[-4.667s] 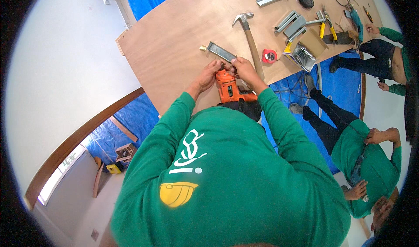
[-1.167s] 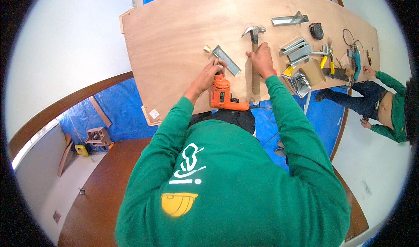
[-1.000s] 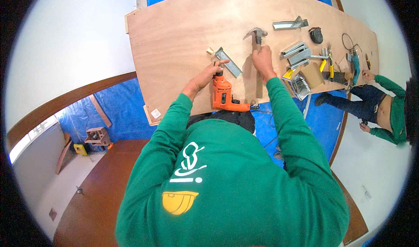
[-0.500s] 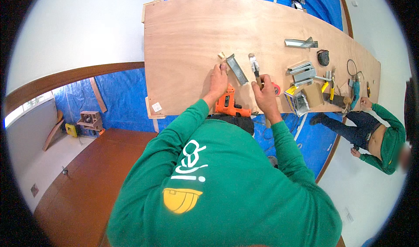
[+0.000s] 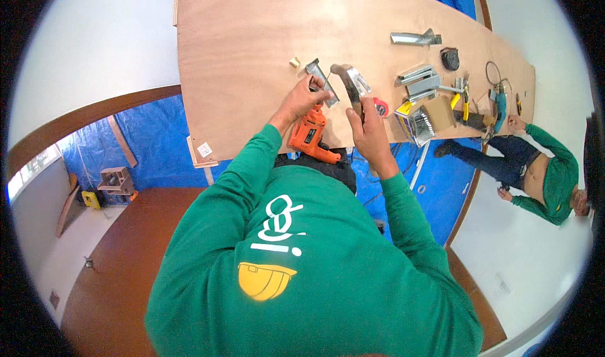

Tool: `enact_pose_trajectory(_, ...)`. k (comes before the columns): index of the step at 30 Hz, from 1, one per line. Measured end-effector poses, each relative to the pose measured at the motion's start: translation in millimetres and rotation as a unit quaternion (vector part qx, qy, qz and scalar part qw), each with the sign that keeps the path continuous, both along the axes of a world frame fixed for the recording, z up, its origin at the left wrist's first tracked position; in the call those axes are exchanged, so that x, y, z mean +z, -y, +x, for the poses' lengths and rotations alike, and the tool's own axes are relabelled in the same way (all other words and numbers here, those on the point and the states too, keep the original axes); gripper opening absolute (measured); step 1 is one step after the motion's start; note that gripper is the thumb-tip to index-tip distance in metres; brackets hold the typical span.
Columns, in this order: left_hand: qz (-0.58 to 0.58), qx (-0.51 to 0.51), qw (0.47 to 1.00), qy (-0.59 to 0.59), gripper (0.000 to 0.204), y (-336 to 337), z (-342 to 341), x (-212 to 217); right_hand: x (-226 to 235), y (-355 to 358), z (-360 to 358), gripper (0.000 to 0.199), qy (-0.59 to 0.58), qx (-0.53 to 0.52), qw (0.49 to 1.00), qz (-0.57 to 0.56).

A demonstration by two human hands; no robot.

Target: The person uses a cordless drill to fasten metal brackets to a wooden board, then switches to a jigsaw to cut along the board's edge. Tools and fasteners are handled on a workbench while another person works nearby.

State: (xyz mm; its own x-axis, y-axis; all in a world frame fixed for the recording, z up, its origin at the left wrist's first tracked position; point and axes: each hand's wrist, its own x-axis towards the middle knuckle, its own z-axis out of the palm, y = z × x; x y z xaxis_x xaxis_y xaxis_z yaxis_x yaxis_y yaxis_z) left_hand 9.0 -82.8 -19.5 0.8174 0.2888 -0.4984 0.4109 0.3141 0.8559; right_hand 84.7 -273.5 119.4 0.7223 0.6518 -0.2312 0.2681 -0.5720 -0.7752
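Note:
My right hand [image 5: 368,130] grips a hammer [image 5: 350,80] by its handle, with the metal head raised over the plywood. My left hand [image 5: 299,102] is closed in a pinch beside a short grey metal channel [image 5: 322,83] and partly covers it. Whatever sits between those fingertips is too small to make out. Just beyond the channel lies a small brass-coloured piece [image 5: 295,61]. Close to my body, below the left hand, rests an orange power drill [image 5: 307,135] at the near edge of the plywood sheet [image 5: 252,48].
To the right lie a red tape measure [image 5: 380,107], several metal channels [image 5: 421,83], an open box of metal pieces [image 5: 423,120], a black tape measure [image 5: 449,58] and yellow-handled tools [image 5: 466,105]. A co-worker [image 5: 542,174] stands at the right with a hand near a teal power tool [image 5: 500,111].
My left hand has moved from the brass-coloured piece onto the channel's near side. The hammer has turned so its head points left towards the channel. The whole view has shifted slightly.

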Motion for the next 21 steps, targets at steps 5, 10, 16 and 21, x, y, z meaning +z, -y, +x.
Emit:
enact_pose_trajectory(5, 0.087, 0.015, 0.992, -0.088, 0.033, -8.5, 0.1, 17.8, 10.6, 0.6, 12.6, 0.029, 0.053, 0.084, 0.99, -0.102)
enact_pose_trajectory(10, 0.162, 0.002, 0.976, -0.149, 0.031, -13.6, 1.0, 31.6, -8.2, -13.1, 22.0, 0.027, 0.087, 0.19, 0.974, -0.089)
enact_pose_trajectory(16, 0.152, 0.043, 0.978, -0.133, 0.03, -4.1, -5.6, 38.1, -25.9, -48.3, 40.9, 0.023, 0.135, 0.275, 0.945, -0.114)
enact_pose_trajectory(21, 0.179, 0.068, 0.973, -0.126, 0.032, -5.8, -12.8, 6.3, -3.3, -39.7, 29.2, 0.021, 0.113, 0.239, 0.96, -0.097)
